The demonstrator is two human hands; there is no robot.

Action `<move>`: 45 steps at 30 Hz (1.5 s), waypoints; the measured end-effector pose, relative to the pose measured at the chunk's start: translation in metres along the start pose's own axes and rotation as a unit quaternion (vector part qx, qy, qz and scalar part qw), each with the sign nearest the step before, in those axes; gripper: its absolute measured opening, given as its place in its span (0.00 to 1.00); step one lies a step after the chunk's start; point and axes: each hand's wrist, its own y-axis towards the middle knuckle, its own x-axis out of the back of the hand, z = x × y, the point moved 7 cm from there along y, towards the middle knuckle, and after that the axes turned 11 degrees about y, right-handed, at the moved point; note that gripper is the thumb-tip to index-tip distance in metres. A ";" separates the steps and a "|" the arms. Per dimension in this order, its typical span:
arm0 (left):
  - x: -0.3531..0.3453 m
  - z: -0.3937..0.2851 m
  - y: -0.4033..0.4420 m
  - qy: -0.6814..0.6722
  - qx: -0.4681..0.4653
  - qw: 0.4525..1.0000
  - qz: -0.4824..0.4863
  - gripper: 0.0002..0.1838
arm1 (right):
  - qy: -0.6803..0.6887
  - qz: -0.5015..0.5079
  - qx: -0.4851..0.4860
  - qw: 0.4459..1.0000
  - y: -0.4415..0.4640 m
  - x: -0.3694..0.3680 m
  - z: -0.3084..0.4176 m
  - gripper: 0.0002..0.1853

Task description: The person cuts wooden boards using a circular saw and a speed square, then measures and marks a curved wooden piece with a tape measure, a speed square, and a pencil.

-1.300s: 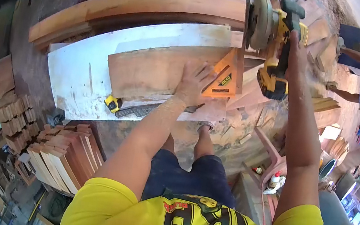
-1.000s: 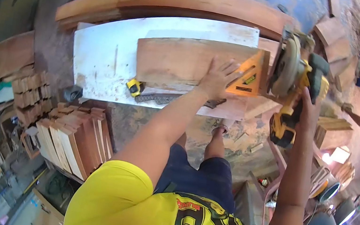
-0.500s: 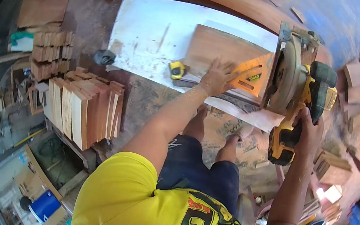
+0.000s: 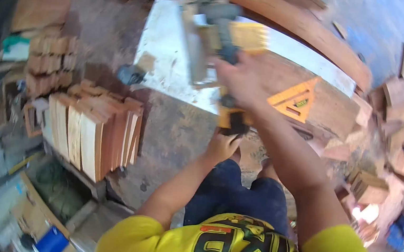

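My right hand (image 4: 242,76) is wrapped round the handle of a yellow and black circular saw (image 4: 223,28), somewhat blurred, over the left part of a white board (image 4: 166,50). Just below the saw's battery is my left hand (image 4: 223,148), its fingers partly hidden; what they hold, if anything, does not show. An orange triangular square (image 4: 296,99) lies on a brown wooden plank (image 4: 331,102), to the right of the saw. The plank rests on the white board.
Long curved timber (image 4: 265,0) lies beyond the board. Stacked cut planks (image 4: 94,129) stand at the left, with smaller wood pieces (image 4: 50,60) behind them. A dark object (image 4: 130,75) sits at the board's left corner. Wood offcuts (image 4: 398,105) lie at the right.
The saw has moved left in my right hand, from the plank's right end to the board's left part. My left hand has left the square and plank and come down near the saw's battery.
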 end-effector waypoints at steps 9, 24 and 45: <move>0.029 0.063 -0.075 0.078 -0.007 0.996 0.040 0.17 | 0.062 -0.115 0.030 0.991 0.102 -0.134 -0.107 0.25; -0.012 -0.042 0.060 0.101 -0.238 0.963 0.075 0.19 | 0.183 0.202 0.072 0.959 -0.064 0.083 -0.059 0.22; -0.290 -0.250 0.220 0.406 -0.305 0.861 0.031 0.36 | 0.098 -0.597 -0.309 0.734 -0.190 0.632 -0.482 0.55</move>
